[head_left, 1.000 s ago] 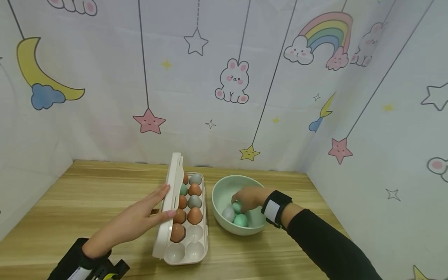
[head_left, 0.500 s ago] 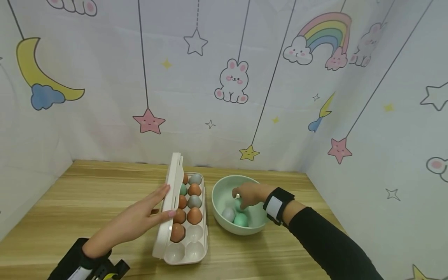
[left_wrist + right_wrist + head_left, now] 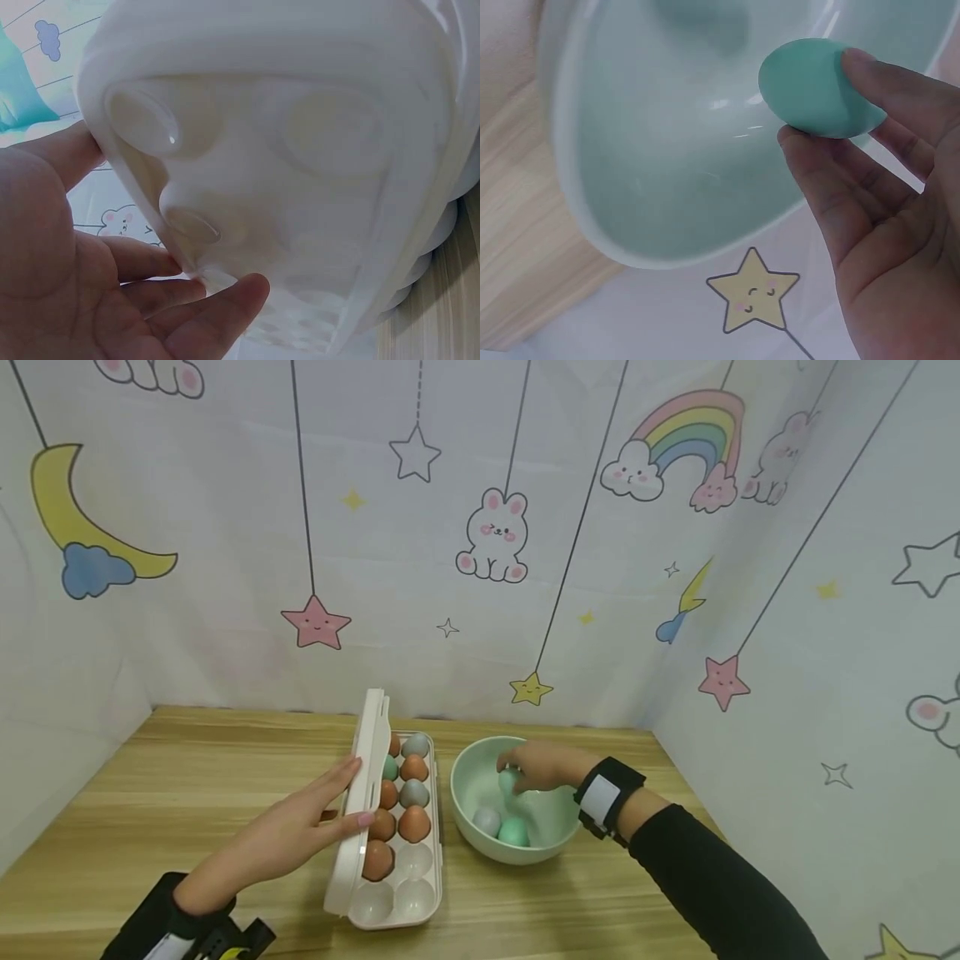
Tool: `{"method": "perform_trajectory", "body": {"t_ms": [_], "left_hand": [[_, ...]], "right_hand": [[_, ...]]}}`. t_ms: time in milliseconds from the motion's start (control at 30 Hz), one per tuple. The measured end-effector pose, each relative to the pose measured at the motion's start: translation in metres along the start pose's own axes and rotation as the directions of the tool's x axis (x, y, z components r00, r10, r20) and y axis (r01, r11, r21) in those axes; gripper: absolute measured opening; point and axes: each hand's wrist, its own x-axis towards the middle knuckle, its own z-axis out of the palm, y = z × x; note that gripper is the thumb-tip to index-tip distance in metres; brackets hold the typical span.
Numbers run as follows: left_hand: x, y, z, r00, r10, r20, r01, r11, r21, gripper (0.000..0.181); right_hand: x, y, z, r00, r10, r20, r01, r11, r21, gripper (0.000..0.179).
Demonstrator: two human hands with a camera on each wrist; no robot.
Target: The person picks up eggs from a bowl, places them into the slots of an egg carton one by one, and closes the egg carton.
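In the head view, a white egg carton (image 3: 433, 852) stands with its lid (image 3: 352, 860) tilted up on the left. My left hand (image 3: 296, 827) holds this lid, thumb over its edge and fingers along the outer face; the left wrist view shows the lid's dimpled outside (image 3: 322, 217). Brown, grey and green eggs fill most cups, some partly hidden by the lid. Right of the carton sits a pale green bowl (image 3: 551, 818). Inside its rim, my right hand (image 3: 543, 766) pinches a green egg (image 3: 810, 86) between thumb and fingertips, above the bowl floor.
A grey egg (image 3: 487, 821) and another green egg (image 3: 513, 832) lie at the bottom of the bowl. Near cups (image 3: 414, 897) of the carton hold no eggs. Both stand on a wooden table (image 3: 225, 760), with printed curtains (image 3: 405, 552) behind and at the sides.
My right hand has lifted the pinched green egg off the others in the bowl and moved slightly back and up. The left hand and lid have stayed in place.
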Motion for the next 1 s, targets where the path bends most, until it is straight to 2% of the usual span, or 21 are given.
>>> {"method": "perform_trajectory", "body": {"t_ms": [267,600,833,1000], "left_hand": [[-0.001,-0.001,0.000,1.000,-0.001,-0.008,0.001,1.000,0.013,0.080],[0.000,0.000,-0.001,1.000,-0.017,0.002,0.017,1.000,0.002,0.079],[-0.001,0.000,0.000,1.000,0.002,-0.005,-0.002,1.000,-0.002,0.081],[-0.001,-0.001,0.000,1.000,0.010,-0.015,-0.010,1.000,-0.004,0.080]], "right_hand": [[-0.005,-0.014,-0.016,0.998,-0.046,-0.048,0.048,0.998,0.046,0.043],[-0.010,-0.043,-0.030,0.980,-0.159,-0.119,0.161,0.987,0.007,0.043],[-0.012,-0.068,-0.032,0.949,-0.274,-0.153,0.273,0.962,-0.034,0.039],[-0.013,-0.082,-0.030,0.934,-0.316,-0.165,0.318,0.948,-0.010,0.038]]}}
